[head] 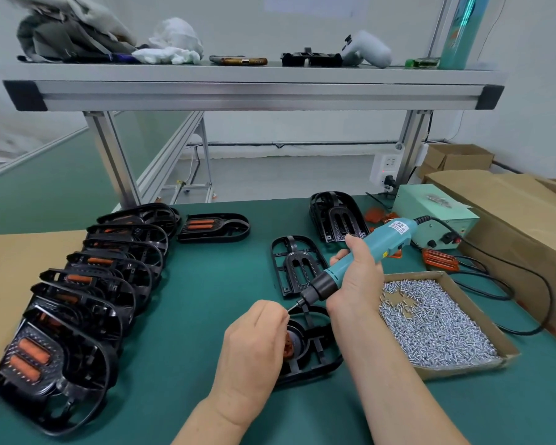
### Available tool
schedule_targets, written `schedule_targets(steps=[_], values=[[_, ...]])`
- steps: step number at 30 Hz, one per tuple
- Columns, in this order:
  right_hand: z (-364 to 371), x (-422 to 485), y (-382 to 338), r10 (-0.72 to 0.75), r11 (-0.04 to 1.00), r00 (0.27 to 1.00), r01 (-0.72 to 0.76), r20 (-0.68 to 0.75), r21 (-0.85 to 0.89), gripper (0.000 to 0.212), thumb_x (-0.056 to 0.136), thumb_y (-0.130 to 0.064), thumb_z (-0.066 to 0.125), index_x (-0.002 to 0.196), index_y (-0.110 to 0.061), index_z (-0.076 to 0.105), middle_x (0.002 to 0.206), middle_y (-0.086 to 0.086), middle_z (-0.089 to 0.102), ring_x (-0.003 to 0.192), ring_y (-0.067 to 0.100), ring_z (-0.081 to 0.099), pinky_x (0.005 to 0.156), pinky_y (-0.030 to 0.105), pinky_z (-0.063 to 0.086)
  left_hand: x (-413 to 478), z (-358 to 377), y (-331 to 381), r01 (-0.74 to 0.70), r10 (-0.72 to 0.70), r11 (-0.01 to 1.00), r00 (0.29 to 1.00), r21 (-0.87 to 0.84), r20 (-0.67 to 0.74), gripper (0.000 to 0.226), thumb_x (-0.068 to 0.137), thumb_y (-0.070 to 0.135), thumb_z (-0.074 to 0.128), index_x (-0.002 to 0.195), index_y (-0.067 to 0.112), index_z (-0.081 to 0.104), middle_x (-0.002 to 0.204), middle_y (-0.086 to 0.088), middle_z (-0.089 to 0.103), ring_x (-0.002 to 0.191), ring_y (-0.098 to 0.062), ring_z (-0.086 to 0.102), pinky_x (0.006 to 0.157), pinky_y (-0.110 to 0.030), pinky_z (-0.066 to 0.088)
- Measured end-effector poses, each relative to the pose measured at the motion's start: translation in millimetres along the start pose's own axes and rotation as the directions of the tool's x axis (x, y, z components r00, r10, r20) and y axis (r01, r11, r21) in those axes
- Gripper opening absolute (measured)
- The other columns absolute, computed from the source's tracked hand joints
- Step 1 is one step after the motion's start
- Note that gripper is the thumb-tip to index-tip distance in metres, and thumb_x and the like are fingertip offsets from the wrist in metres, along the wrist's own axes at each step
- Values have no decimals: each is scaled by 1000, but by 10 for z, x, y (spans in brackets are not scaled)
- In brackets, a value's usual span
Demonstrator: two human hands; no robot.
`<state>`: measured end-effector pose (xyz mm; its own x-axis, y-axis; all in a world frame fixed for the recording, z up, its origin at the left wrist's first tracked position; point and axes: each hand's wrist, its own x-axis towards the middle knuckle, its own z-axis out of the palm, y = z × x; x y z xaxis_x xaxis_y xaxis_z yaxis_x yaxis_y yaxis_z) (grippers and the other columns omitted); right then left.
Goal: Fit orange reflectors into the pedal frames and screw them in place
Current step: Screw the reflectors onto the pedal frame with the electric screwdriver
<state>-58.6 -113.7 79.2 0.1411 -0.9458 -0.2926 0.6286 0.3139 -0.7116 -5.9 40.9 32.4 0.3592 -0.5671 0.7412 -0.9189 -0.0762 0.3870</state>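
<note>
Right grip (pixel 355 277) wrapped round teal screwdriver (pixel 376 245), white label (pixel 399 225) unreadable. Left grip (pixel 254 342) curled at bit tip (pixel 294 307), over pedal frame (pixel 315 348); couldn't tell what it held.

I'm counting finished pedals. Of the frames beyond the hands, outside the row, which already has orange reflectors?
The frame just past the left-hand row's far end; two orange bars show in it. The frames right of it show empty slots.

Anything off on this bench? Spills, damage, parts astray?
Nothing spilled or visibly damaged; the screws sit inside their cardboard tray. Only oddity: one orange reflector lies alone beside the black cables, away from the other loose reflectors behind the screwdriver. It could snag.
</note>
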Motion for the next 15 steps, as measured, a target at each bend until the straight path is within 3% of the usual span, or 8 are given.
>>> schedule_targets(steps=[8,15], values=[[-10,5,20,-18,1000,1000,18,-1,-11,24,83,-14,73,100,-20,56,53,-6,56,44,7,55,44,18,47,5,14,-18,-9,9,999,1000,-40,6,18,92,9,53,75,8,59,71,1,53,60,-21,50,54,-37,49],[-26,-3,45,-34,999,999,34,4,-43,29,81,-17,75,104,-23,58,57,-7,57,47,7,56,46,19,48,4,3,-42,-8,11,998,999,-56,48,8,91,7,61,90,11,68,79,3,62,65,-19,58,59,-35,52]])
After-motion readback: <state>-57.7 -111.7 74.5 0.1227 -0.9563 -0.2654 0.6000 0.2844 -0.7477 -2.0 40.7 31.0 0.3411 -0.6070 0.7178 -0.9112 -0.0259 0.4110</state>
